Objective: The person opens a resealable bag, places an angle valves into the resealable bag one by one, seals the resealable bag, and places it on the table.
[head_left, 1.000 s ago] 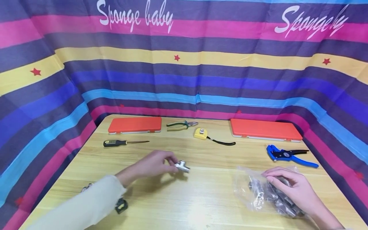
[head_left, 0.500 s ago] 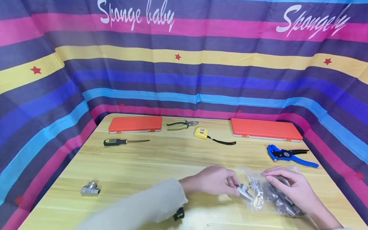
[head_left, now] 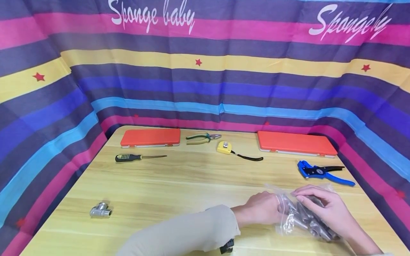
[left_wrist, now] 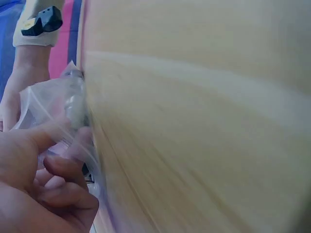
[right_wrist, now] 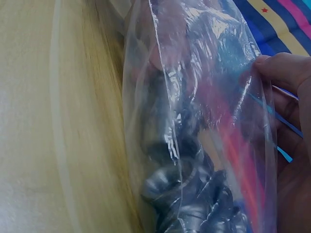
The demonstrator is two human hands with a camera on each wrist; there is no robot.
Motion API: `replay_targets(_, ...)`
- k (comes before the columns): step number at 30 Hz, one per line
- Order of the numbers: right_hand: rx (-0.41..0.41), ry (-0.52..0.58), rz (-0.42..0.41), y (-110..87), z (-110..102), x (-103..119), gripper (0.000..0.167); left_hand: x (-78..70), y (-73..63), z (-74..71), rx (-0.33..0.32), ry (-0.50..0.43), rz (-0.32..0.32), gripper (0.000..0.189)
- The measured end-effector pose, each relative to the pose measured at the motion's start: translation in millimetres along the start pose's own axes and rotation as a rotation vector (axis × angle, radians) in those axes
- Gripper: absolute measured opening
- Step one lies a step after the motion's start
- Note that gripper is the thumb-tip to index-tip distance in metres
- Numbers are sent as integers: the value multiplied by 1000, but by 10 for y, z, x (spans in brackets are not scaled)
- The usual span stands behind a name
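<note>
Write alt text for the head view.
A person's left hand reaches into a clear plastic bag of silvery metal fittings while the right hand holds it. A silvery T-shaped metal fitting lies left on the pale wooden table; hand tools and two flat red cases lie behind.

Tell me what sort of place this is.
Probably a makeshift workbench: pliers and a screwdriver lie on the wood-grain table, and a clear bag holds metal parts.
</note>
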State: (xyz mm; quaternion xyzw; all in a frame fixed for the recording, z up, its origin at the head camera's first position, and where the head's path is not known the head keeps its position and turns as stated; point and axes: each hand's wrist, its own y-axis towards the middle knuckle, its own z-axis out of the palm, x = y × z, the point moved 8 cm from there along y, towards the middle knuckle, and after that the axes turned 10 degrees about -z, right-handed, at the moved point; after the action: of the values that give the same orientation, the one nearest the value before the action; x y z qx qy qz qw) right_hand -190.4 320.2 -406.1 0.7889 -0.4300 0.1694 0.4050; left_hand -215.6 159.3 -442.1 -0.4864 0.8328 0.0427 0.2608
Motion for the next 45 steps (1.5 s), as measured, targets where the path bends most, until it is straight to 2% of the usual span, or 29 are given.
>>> replay_targets(3, -6, -5, 1, -11, -5, -3, 25, 21, -10, -14, 17, -43, 7, 26)
replay_targets(6, -6, -10, 25, -21, -8, -28, 23, 138, -38, -60, 34, -74, 28, 22)
replay_targets(8, -5, -19, 32, -24, -10, -35, 23, 253, -89, -130, 43, -114, 45, 6)
replay_targets(11, -7, -27, 47, -28, -14, -36, 23, 479, -216, -284, 52, -185, 76, 14)
replay_targets(14, -1, -34, 63, -32, -18, -31, 21, 764, -380, -494, 51, -263, 93, 18)
replay_targets(18, 15, -33, 72, -38, -16, -30, 18, 1235, -617, -819, 44, -342, 59, 21)
replay_targets(24, 22, -42, 81, -44, -19, -42, 16, 2042, -1083, -1331, -13, -377, -37, 29)
replay_targets(28, 24, -42, 75, -39, -16, -40, 16, 2598, -1426, -1646, -105, -326, -87, 30)
replay_targets(33, 25, -27, 63, -30, -13, -36, 17, 3222, -1922, -1944, -200, -278, -200, 25)
replay_targets(37, 16, -24, 63, -30, -29, -39, 18, 3608, -2325, -2018, -222, -243, -247, 23)
replay_targets(41, 10, -35, 69, -40, -41, -39, 18, 3940, -2646, -1966, -174, -249, -256, 25)
replay_targets(45, 6, -22, 67, -42, -38, -41, 17, 4177, -2895, -1878, -115, -281, -215, 26)
